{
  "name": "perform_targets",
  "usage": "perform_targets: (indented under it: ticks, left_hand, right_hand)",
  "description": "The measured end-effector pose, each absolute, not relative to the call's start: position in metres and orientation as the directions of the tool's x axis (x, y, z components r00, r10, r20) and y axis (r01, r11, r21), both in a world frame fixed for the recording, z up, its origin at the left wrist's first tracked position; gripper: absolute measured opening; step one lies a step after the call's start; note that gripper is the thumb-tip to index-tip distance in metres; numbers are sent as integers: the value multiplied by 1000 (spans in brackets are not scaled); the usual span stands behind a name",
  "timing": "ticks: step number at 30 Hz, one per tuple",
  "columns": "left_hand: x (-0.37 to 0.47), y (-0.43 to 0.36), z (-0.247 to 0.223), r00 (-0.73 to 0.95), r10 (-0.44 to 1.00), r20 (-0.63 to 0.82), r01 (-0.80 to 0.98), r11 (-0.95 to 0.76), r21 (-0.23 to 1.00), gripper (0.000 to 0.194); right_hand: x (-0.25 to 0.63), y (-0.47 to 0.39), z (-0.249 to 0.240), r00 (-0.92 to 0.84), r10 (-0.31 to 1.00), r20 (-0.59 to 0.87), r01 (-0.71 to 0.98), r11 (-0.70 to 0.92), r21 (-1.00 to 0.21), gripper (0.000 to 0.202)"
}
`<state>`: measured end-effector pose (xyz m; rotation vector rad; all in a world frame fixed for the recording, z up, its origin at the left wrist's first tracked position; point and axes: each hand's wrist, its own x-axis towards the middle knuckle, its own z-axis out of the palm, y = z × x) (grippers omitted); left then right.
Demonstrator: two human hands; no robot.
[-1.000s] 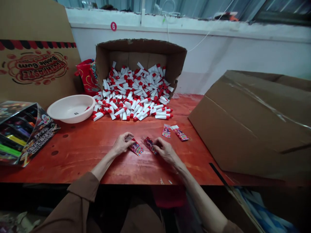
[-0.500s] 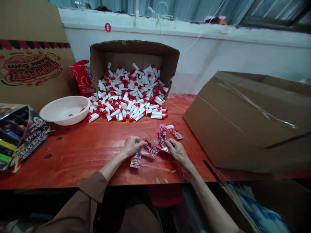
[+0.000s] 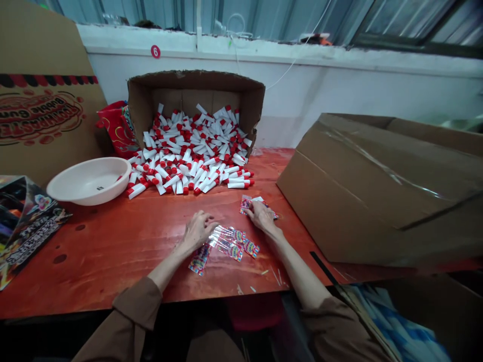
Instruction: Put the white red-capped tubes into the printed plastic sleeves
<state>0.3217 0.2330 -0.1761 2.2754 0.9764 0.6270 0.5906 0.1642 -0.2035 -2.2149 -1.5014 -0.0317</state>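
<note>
Several small colourful printed wrappers (image 3: 234, 250) lie in a loose, partly overlapping group on the red table (image 3: 151, 251), their clear plastic ends shining. My left hand (image 3: 199, 229) pinches the clear end of these wrappers at their left side; one wrapper (image 3: 199, 259) lies just below that hand. Farther right and back, my right hand (image 3: 261, 215) rests over more printed wrappers (image 3: 245, 203), with its fingertips on them. Whether its fingers grip one is hidden. Behind both hands, many white tubes with red caps (image 3: 196, 151) spill out of a tipped cardboard box (image 3: 258, 100).
At the left are a white bowl (image 3: 90, 193), a black printed display box (image 3: 33, 236) and a large printed carton (image 3: 45, 161). A red bag (image 3: 117, 128) stands behind the bowl. A big cardboard box (image 3: 362, 201) takes up the right side.
My right hand has moved back from the middle wrappers to those farther back. More wrappers now lie together by my left hand. The whole view has shifted slightly.
</note>
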Motion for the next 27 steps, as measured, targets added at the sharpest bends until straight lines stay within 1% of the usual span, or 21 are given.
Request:
perform_targets:
  ticks: [2,4,6,8,9,10,12,13,14,16,18,22,25,27]
  left_hand:
    - [323,237,-175,607,775,178,437,-512,740,26]
    - [324,239,-172,603,783,156,382,-454,805,22]
    - [326,238,-170,605,786,127,347,-403,847,20]
    - [328,236,-170,598,798,70,332,-326,885,20]
    - [329,235,-169,595,803,36,324,-280,904,21]
    - [330,234,-169,592,806,9,313,-239,919,22]
    - [334,233,-168,592,806,4,293,-220,931,23]
    - [335,233,-166,596,803,29,289,-248,925,22]
    - [336,233,-164,601,797,66,290,-294,911,21]
    - [336,235,-159,614,779,128,301,-380,875,19]
    - [334,237,-154,630,762,152,311,-426,850,18]
    - [331,242,-149,620,766,169,305,-434,848,17]
    - [334,241,-150,608,776,167,271,-400,875,18]
    - [339,238,-153,623,767,152,230,-366,902,20]
  right_hand:
    - [593,165,-204,334,909,248,900,-230,-372,12]
    - [597,155,-202,255,944,211,903,-154,-402,13]
    - [605,137,-197,141,982,128,875,-64,-479,14]
    - [617,120,-193,88,994,65,829,-37,-558,19]
    - [623,114,-191,129,990,65,820,-70,-568,25]
    - [630,111,-191,220,971,90,825,-136,-549,31]
    - [644,113,-194,440,879,182,828,-319,-460,39]
    - [650,117,-196,521,827,213,814,-405,-417,41]
    - [656,122,-199,573,792,211,792,-470,-389,42]
    - [666,133,-207,619,774,136,752,-534,-387,42]
    - [673,140,-214,624,775,97,730,-535,-426,39]
    - [680,140,-224,625,743,238,731,-452,-511,29]
    - [683,136,-226,666,699,259,684,-434,-587,23]
    - [685,135,-224,688,675,268,660,-428,-617,22]
